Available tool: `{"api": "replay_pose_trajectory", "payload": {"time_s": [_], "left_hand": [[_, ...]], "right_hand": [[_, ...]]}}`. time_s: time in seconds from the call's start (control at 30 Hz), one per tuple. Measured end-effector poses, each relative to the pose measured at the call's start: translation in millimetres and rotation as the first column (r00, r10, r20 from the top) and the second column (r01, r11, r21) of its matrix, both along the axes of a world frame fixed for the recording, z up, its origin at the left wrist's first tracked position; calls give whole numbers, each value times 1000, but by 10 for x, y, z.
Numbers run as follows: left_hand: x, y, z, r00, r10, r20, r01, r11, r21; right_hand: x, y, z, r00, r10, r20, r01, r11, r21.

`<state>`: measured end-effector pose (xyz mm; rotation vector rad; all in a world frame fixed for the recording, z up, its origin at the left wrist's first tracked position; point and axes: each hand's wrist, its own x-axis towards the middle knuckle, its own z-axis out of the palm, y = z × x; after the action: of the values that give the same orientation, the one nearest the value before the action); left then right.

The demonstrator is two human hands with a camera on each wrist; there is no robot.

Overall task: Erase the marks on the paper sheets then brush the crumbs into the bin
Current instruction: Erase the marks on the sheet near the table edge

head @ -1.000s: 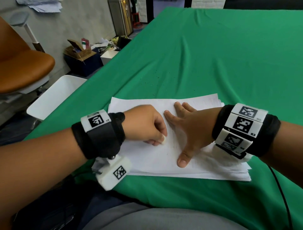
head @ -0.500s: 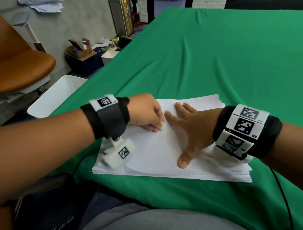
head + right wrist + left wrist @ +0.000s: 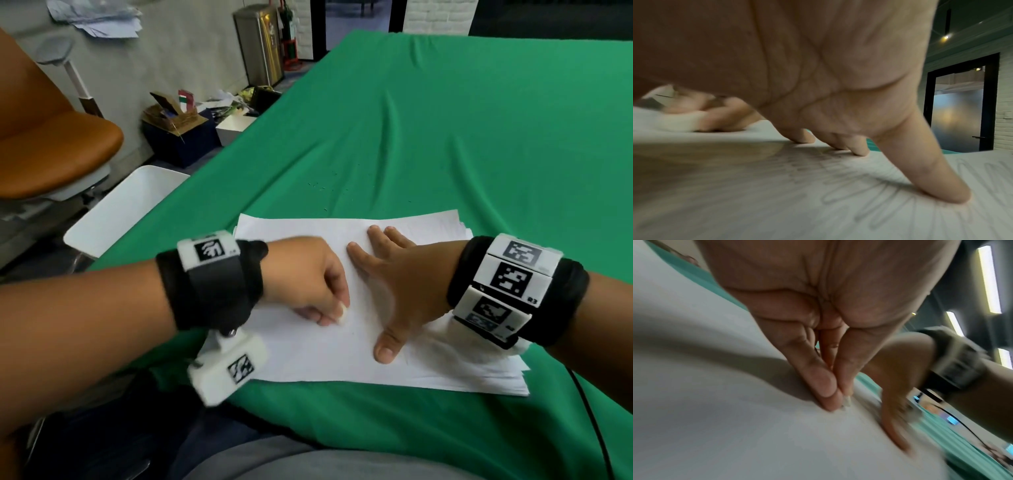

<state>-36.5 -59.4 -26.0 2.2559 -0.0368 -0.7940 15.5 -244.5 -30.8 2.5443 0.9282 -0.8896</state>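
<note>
The left hand (image 3: pixel 305 274), at centre-left of the frame, has its fingers (image 3: pixel 824 386) curled and pinched closed on one small white eraser (image 3: pixel 342 310), its tip touching the top sheet of the single paper stack (image 3: pixel 308 353) at lower centre on the green counter (image 3: pixel 445 137). The right hand (image 3: pixel 404 284) lies flat beside it, fingers (image 3: pixel 920 170) spread and straight, pressing the sheet and gripping nothing. One white bin (image 3: pixel 126 205) sits at the left, off the counter edge; scattered crumbs (image 3: pixel 329 186) lie above the stack, too small to count.

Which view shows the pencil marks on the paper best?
The right wrist view: grey looping pencil marks show clearly under the right hand. The head view shows only faint traces; the left wrist view shows none that I can make out.
</note>
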Motion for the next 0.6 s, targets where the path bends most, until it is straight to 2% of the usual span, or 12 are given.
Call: {"api": "replay_pose_trajectory", "payload": {"time_s": [0.1, 0.17, 0.23, 0.33, 0.43, 0.5, 0.6], "left_hand": [[398, 139, 1, 974, 204, 98, -205, 979, -1], [602, 219, 23, 951, 297, 88, -295, 955, -27], [659, 281, 105, 921, 386, 48, -377, 916, -141], [526, 338, 272, 867, 499, 8, -451, 790, -415], [121, 342, 267, 862, 497, -102, -446, 647, -618], [-149, 307, 103, 864, 457, -212, -466, 568, -678], [-294, 288, -187, 791, 499, -354, -576, 414, -705]], "right_hand": [[-4, -11, 4, 1000, -4, -9, 4, 1000, 14], [-5, -13, 1, 1000, -7, -7, 7, 1000, 14], [-9, -4, 13, 1000, -13, -6, 13, 1000, 6], [-22, -2, 48, 1000, -26, -8, 26, 1000, 6], [-30, 0, 46, 1000, -25, 10, 25, 999, 39], [-25, -10, 44, 999, -33, 18, 31, 995, 91], [-24, -19, 43, 999, -31, 21, 27, 987, 158]]}}
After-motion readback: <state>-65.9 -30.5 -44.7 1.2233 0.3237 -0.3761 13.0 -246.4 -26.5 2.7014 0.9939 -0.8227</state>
